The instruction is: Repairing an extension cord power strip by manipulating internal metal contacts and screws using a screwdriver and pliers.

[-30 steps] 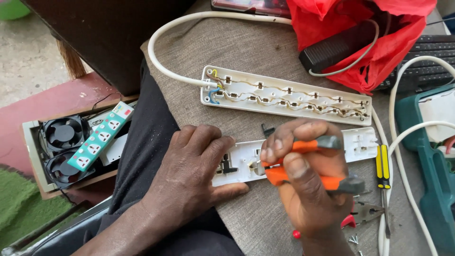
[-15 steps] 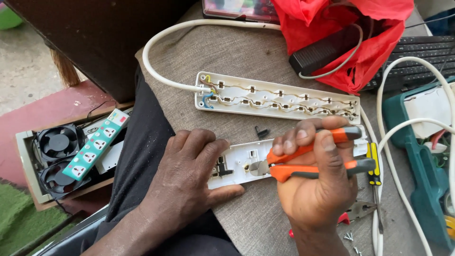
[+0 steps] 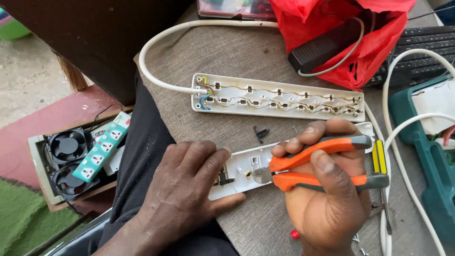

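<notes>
My right hand (image 3: 327,199) grips orange-handled pliers (image 3: 313,166) whose jaws touch the inside of a white power-strip cover (image 3: 246,170) lying on the grey cloth-covered table (image 3: 237,52). My left hand (image 3: 185,194) presses down on the left end of that cover. Just beyond lies the open white power-strip base (image 3: 279,97) with brass contact strips and a white cable (image 3: 156,42) wired in at its left end. A small black part (image 3: 259,133) lies between base and cover.
A red bag (image 3: 374,38) holding a black adapter sits at the back right, beside a black keyboard (image 3: 422,47). A teal case (image 3: 426,151) and white cables lie at the right. A box with two black fans (image 3: 66,156) and a green socket strip (image 3: 102,147) stands low left.
My right hand has turned the pliers flatter and shifted their jaws left into the cover. The left hand has stayed pressed on the cover.
</notes>
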